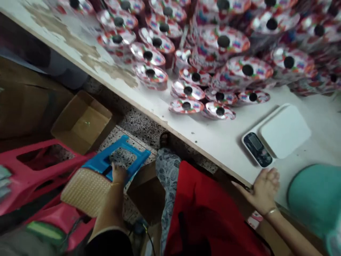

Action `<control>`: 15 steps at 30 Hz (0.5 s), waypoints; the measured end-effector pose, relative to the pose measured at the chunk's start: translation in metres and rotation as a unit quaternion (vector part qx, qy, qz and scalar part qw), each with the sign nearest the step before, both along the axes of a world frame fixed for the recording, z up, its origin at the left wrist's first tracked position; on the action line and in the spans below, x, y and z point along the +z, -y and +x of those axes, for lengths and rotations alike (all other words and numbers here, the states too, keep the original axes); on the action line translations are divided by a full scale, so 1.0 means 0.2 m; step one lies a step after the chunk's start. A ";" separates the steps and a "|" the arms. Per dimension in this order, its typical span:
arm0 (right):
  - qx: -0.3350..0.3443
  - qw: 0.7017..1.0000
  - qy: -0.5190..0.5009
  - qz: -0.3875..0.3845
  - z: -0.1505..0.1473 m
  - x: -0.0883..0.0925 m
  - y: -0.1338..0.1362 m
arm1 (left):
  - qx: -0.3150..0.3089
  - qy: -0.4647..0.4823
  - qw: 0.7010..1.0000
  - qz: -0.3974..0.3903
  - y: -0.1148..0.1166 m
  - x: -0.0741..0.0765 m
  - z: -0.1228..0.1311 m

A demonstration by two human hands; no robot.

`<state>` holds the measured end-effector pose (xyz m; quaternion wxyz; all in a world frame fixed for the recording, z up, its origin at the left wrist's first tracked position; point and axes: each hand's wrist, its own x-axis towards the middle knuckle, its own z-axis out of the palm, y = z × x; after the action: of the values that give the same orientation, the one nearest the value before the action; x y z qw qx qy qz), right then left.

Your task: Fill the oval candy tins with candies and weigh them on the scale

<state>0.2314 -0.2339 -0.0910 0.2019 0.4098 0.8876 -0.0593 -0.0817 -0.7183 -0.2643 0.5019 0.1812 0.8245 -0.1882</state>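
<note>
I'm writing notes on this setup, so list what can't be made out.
Head view:
Scale display: too blurred to read.
Packs: print blurred.
Teal container: cut off by the right edge.
Left hand: some fingers hidden behind it, leaving its grip on the blue stool unclear.

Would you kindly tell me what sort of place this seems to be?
Probably a small packing workroom: many matching printed packs crowd a white table alongside a digital scale, and an open cardboard box sits below.
</note>
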 end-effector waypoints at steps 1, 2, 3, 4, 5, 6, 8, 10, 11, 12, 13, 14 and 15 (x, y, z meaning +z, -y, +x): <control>-0.001 1.000 0.002 -0.018 0.00 0.01 -0.02 | -0.016 -0.005 1.000 -0.001 -0.05 -0.01 0.01; -0.003 0.999 0.006 -0.038 0.01 0.02 -0.03 | -0.029 -0.008 1.000 0.002 -0.11 -0.01 0.02; -0.005 0.998 0.013 -0.058 0.01 0.03 -0.05 | -0.040 -0.011 0.999 0.007 -0.18 -0.02 0.03; -0.005 0.997 0.020 -0.077 0.01 0.04 -0.06 | -0.050 -0.015 0.999 0.016 -0.25 -0.02 0.04; -0.003 0.996 0.023 -0.089 0.01 0.04 -0.07 | -0.059 -0.020 0.998 0.029 -0.32 -0.02 0.05; 0.002 0.995 0.022 -0.095 0.01 0.05 -0.07 | -0.065 -0.026 0.997 0.043 -0.41 -0.02 0.06; 0.017 0.996 0.010 -0.091 0.02 0.07 -0.08 | -0.071 -0.039 0.994 0.079 -0.58 -0.02 0.09; 0.028 0.996 -0.006 -0.081 0.02 0.08 -0.08 | -0.065 -0.058 0.989 0.119 -0.75 0.00 0.15; 0.031 0.996 -0.011 -0.081 0.02 0.08 -0.08 | -0.057 -0.067 0.986 0.138 -0.82 0.02 0.20; 0.031 0.996 -0.014 -0.084 0.03 0.08 -0.08 | -0.046 -0.075 0.984 0.155 -0.87 0.03 0.27; 0.028 0.996 -0.018 -0.087 0.03 0.08 -0.09 | -0.031 -0.081 0.982 0.168 -0.90 0.05 0.35; 0.022 0.995 -0.022 -0.090 0.04 0.07 -0.10 | -0.013 -0.081 0.981 0.175 -0.91 0.05 0.45; 0.014 0.995 -0.021 -0.099 0.05 0.07 -0.11 | 0.008 -0.077 0.982 0.175 -0.90 0.05 0.56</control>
<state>0.2409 -0.2120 -0.0770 0.2237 0.3735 0.8872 -0.1530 0.0311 -0.5374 -0.2535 0.3988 0.2445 0.8824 -0.0507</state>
